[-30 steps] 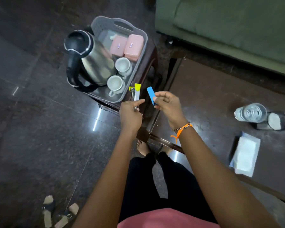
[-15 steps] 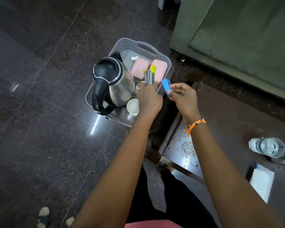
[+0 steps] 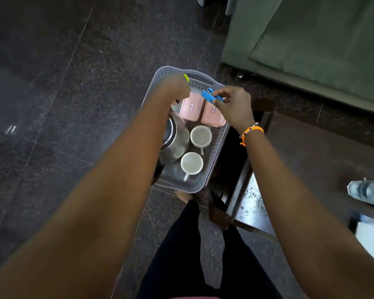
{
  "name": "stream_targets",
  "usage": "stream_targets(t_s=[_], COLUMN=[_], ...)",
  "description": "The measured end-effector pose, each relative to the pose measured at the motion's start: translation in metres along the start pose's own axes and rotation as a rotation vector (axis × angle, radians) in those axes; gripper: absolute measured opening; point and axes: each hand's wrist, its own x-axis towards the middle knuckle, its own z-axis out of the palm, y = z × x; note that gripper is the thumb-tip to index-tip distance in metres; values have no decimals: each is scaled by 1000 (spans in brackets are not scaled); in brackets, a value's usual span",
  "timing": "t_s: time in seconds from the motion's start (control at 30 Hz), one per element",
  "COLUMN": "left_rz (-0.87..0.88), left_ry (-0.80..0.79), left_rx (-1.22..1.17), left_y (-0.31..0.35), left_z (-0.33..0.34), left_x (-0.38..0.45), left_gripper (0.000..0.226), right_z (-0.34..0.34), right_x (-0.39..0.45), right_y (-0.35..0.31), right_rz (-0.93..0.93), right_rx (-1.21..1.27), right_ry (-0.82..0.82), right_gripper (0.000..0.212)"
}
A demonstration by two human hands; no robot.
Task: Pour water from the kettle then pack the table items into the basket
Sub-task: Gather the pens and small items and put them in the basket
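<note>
Both hands (image 3: 233, 104) further over basket (image 3: 214, 160) — now

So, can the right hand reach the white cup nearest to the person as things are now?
Probably yes. The right hand is above the grey basket, and nothing covers the near white cup. But its fingers are pinching a small blue item, so it would have to put that down first.

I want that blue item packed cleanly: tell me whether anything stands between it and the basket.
Nothing visible blocks it. The right hand holds the blue item directly above the basket, over the pink boxes, so it would land on them.
</note>
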Motion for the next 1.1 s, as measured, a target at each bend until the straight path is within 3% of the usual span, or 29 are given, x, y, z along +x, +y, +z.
stream_targets(t_s=[0.1, 0.47, 0.57, 0.77, 0.9, 1.1], left_rz=[36, 120, 123, 98, 58, 100], left_ry=[-118, -147, -190, -249, -230, -309], left_rx=[-41, 66, 37, -6, -19, -53], left_y=[-9, -60, -66, -80, -86, -81], left_z=[-24, -18, -10, 9, 20, 25], left_x=[12, 56, 71, 85, 91, 86], left_gripper=[32, 44, 38, 5, 33, 31], right_z=[6, 38, 46, 60, 68, 71], right_x=[17, 55, 67, 81, 84, 86], right_y=[-8, -14, -12, -8, -10, -12], right_rz=[-6, -94, -121, -233, -261, -187], right_rx=[-72, -475, -628, -855, -963, -934], right_ry=[-29, -142, -153, -202, -202, -252], right_gripper=[21, 31, 33, 28, 27, 35])
